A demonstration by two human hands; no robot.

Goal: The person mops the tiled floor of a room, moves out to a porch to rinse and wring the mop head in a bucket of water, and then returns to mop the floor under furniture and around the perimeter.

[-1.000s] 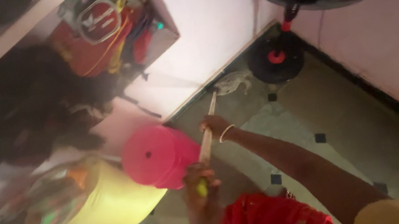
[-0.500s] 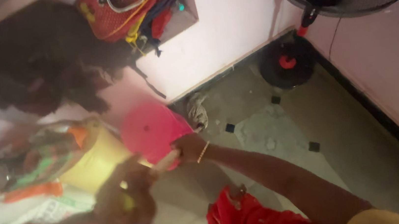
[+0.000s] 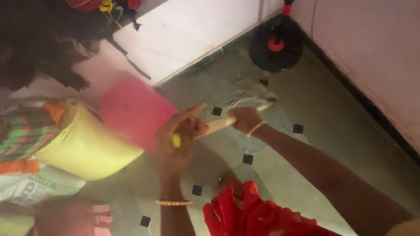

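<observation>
Grey tiled floor (image 3: 323, 106), pink walls (image 3: 394, 36); both hands grip mop handle (image 3: 218, 126).

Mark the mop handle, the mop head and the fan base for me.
mop handle (image 3: 216, 126), head view, wooden shaft between the hands
mop head (image 3: 249, 92), head view, grey strands
fan base (image 3: 276, 51), head view, black disc

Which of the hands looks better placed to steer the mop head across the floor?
Probably the right hand: it grips the wooden mop handle lower down, nearest the mop head on the floor. The left hand holds the handle's top end, farther away.
</observation>
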